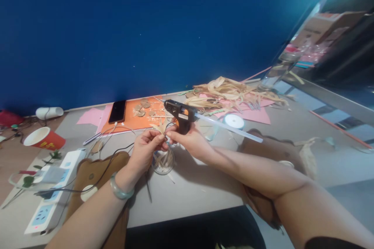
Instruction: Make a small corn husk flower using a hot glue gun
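In the head view a black hot glue gun (181, 113) is gripped in my right hand (194, 142), its nozzle pointing to the upper left. A long translucent glue stick (230, 127) sticks out of its back end. My left hand (146, 149) pinches a small pale piece of dried corn husk (160, 126) that fans out above the fingertips. The right thumb meets the left fingertips at the base of this piece. Just below the hands is a round clear container (163, 162) with husk strips in it, partly hidden by my fingers.
Dried corn husks (223, 89) are heaped on pink paper (257, 114) at the back. A phone (117, 111) and round discs (141, 113) lie on orange paper (131, 122). Nearby are a ribbon spool (233, 121), a power strip (45, 212) and a tilted paper cup (43, 139).
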### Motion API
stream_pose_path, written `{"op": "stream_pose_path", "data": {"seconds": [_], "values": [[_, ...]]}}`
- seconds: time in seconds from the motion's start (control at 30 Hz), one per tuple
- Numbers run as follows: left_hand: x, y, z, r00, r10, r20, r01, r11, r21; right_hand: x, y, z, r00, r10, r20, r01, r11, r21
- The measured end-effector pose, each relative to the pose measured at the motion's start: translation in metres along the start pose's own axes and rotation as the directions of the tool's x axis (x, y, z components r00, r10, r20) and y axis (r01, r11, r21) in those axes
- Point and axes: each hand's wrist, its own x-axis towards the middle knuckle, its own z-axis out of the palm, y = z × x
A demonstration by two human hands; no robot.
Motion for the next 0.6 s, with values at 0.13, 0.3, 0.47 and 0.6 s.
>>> {"op": "stream_pose_path", "data": {"seconds": [0.13,0.3,0.47,0.6], "values": [[-0.0001,-0.0005,-0.0006,1.000,0.014,0.017,-0.014,1.000,0.004,-0.0003,-0.0005,-0.0005,1.000,-0.004,0.019,0.004,1.000,-0.016],[-0.0009,0.0010,-0.0002,1.000,-0.005,0.019,0.005,1.000,0.014,-0.0011,-0.0012,-0.0001,1.000,0.006,-0.006,-0.007,0.999,-0.046],[-0.0008,0.0028,0.0003,1.000,-0.011,0.017,0.011,1.000,0.005,-0.0015,-0.0021,0.0003,1.000,0.007,-0.015,-0.008,0.998,-0.062],[-0.0002,0.0010,-0.0015,0.999,-0.024,0.025,0.024,1.000,0.001,-0.0016,-0.0013,0.0008,1.000,0.007,-0.022,-0.008,0.999,-0.041]]}}
